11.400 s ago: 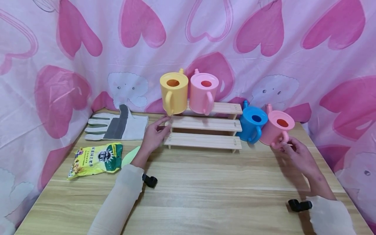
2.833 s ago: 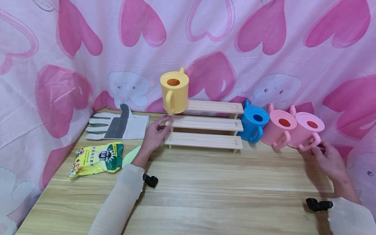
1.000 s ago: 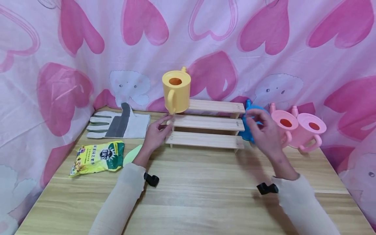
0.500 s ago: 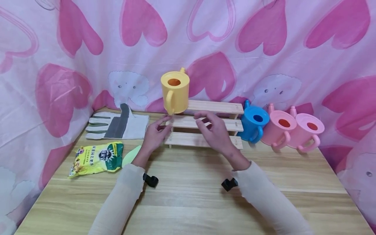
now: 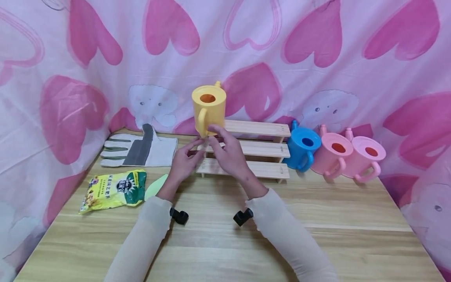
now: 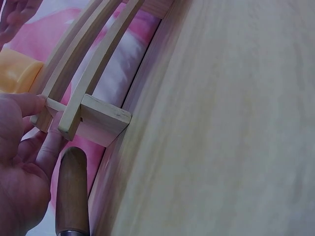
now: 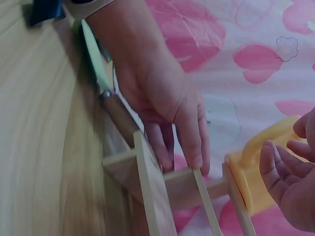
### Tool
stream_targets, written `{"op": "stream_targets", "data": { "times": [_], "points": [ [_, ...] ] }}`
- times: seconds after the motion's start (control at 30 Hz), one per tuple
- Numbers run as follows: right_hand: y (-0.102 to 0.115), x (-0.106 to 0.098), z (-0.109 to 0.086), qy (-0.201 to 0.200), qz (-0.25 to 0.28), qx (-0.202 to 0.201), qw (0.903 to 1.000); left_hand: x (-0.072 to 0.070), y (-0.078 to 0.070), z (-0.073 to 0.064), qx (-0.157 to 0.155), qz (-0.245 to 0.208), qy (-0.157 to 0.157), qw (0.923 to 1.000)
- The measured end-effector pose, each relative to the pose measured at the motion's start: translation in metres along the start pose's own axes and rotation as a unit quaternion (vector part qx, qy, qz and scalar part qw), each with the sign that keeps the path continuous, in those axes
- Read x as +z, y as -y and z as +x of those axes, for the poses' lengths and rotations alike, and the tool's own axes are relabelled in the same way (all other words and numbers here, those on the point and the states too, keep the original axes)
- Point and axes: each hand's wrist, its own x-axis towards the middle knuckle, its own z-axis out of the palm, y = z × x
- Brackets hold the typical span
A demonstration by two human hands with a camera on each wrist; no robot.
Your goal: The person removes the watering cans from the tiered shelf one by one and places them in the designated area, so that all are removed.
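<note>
A yellow watering can (image 5: 215,113) stands at the left end of the top tier of a three-tier wooden rack (image 5: 251,149). With thumb and fingers, my left hand (image 5: 183,162) pinches the left end of the middle tier, as the left wrist view also shows at the rack's side (image 6: 74,110). My right hand (image 5: 229,154) is in front of the can, fingers loosely bent close to its handle (image 5: 202,121). In the right wrist view those fingers (image 7: 280,167) lie beside the can and are not wrapped round it; contact is unclear.
Right of the rack stand a blue watering can (image 5: 303,147) and two pink ones, a darker (image 5: 331,152) and a lighter (image 5: 363,156). At left lie a work glove (image 5: 141,149), a yellow-green fertilizer bag (image 5: 112,192) and a green-bladed, wooden-handled garden tool (image 7: 120,115), partly behind my left arm.
The lighter pink can went from the top tier to the right end of the row. Letting go of its handle, my right hand swung left to the yellow can. My left hand stayed on the rack.
</note>
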Motion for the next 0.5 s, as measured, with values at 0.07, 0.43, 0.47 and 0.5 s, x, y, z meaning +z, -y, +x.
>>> {"op": "stream_targets", "data": {
  "times": [0.07,0.43,0.47,0.5],
  "points": [
    [0.002,0.005,0.003,0.000,-0.002,0.005,1.0000,0.000,0.001,0.000,-0.001,0.003,-0.001,1.0000],
    [0.007,0.019,0.016,0.007,0.029,0.034,0.9990,-0.001,-0.008,-0.002,-0.008,0.009,-0.001,0.9999],
    [0.007,0.019,0.016,0.008,0.027,0.034,0.9990,-0.001,-0.013,-0.004,-0.009,0.011,0.001,0.9999],
    [0.007,0.020,0.017,0.010,0.025,0.032,0.9991,-0.002,-0.019,-0.005,-0.010,0.012,0.004,0.9999]
  ]
}}
